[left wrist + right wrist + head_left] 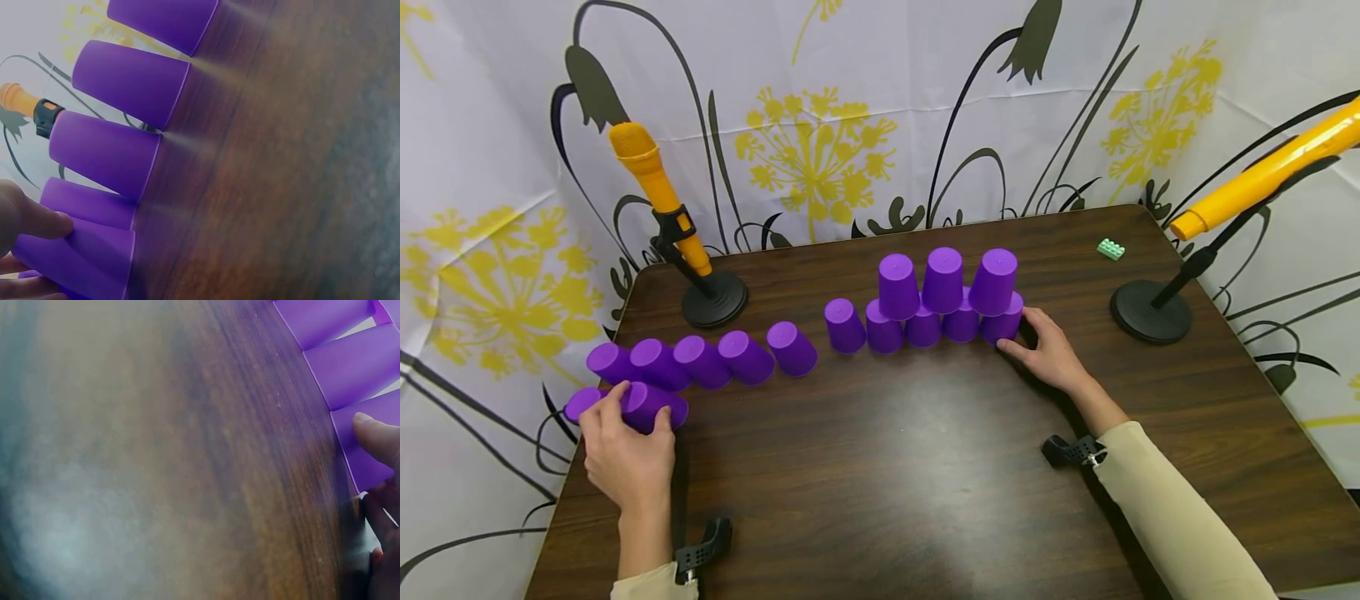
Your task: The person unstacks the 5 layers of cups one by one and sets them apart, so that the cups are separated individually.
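Observation:
My left hand (pixel 628 446) grips an upside-down purple cup (pixel 657 407) at the table's left side, the thumb (pixel 44 222) lying along its wall. Beside that cup is another purple cup (pixel 582 403), partly hidden by the fingers. Just behind them runs a row of several upside-down purple cups (pixel 702 362). Farther right, my right hand (pixel 1051 354) holds the end cup (pixel 1002 323) of a bottom row, thumb (pixel 375 437) on its near side and fingers around the far side. Three upside-down cups (pixel 943 279) stand as a second tier on that row.
The dark wood table (pixel 880 483) ends at a patterned curtain (pixel 865 108). A yellow microphone on a stand (pixel 715 297) is at back left. On the right, another black stand (pixel 1150 311) carries a yellow tube (pixel 1270 171). A mint toy brick (pixel 1110 249) lies at back right.

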`<state>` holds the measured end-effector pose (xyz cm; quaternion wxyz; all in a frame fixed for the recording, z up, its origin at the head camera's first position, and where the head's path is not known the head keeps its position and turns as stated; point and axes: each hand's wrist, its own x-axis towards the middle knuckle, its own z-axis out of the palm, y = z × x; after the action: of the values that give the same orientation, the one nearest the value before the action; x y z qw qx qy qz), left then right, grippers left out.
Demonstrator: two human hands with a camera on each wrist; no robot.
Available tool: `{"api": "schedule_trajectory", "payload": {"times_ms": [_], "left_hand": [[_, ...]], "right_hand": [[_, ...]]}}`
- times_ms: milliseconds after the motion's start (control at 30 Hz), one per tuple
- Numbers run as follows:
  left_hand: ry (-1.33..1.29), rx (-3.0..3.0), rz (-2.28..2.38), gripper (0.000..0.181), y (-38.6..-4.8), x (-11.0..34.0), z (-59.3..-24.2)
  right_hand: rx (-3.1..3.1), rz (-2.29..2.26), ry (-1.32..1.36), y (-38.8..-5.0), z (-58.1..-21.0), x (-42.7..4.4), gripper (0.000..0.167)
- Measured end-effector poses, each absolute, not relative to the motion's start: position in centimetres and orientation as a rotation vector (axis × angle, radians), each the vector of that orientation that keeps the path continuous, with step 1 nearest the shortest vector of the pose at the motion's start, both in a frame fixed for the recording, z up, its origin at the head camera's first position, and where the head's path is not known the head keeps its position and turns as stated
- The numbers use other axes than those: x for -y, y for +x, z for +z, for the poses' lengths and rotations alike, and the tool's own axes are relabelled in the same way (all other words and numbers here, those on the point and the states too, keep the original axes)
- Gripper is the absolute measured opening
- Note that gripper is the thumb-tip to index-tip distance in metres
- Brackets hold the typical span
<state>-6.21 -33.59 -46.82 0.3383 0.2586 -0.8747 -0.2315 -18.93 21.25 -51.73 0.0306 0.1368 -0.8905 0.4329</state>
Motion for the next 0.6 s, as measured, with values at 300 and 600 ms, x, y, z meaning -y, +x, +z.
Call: {"api": "schedule_trajectory", "payload": {"times_ms": [300,600], "left_hand": [[0.566,2.163,-0.530,0.054,-5.7,32.8,-44.8],[0.124,2.027,-0.684,0.042,-7.7,26.8,-41.2]], "right_hand": [[2.747,1.333,0.421,-18.9,-51.6,-21.3,0.062],[2.752,1.334,0.418,-18.9,-51.6,-21.2,0.063]]}}
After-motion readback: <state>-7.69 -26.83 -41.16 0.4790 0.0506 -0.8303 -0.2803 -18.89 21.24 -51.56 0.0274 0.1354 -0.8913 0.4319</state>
